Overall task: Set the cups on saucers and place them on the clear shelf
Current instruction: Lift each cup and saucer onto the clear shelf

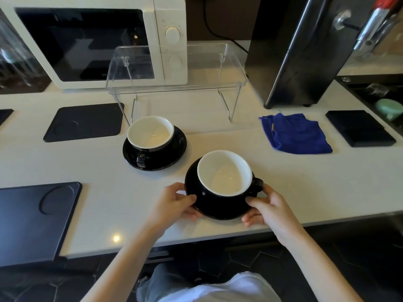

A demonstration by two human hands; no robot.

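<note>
Two black cups with white insides stand on black saucers on the white counter. The near cup (224, 174) sits on the near saucer (220, 211), handle pointing right. My left hand (176, 202) grips the saucer's left rim and my right hand (267, 207) grips its right rim, thumb beside the cup's handle. The far cup (150, 131) rests on the far saucer (172, 152), handle toward me, untouched. Behind it stands the clear shelf (174, 85) on wire legs, with nothing on top.
A cream microwave (170, 38) stands behind the shelf, a tall black appliance (301, 51) to its right. A blue cloth (296, 134) lies right of the cups. Black mats (85, 123) (359, 128) (32, 221) lie around the counter. The counter's front edge (196, 237) runs just under my wrists.
</note>
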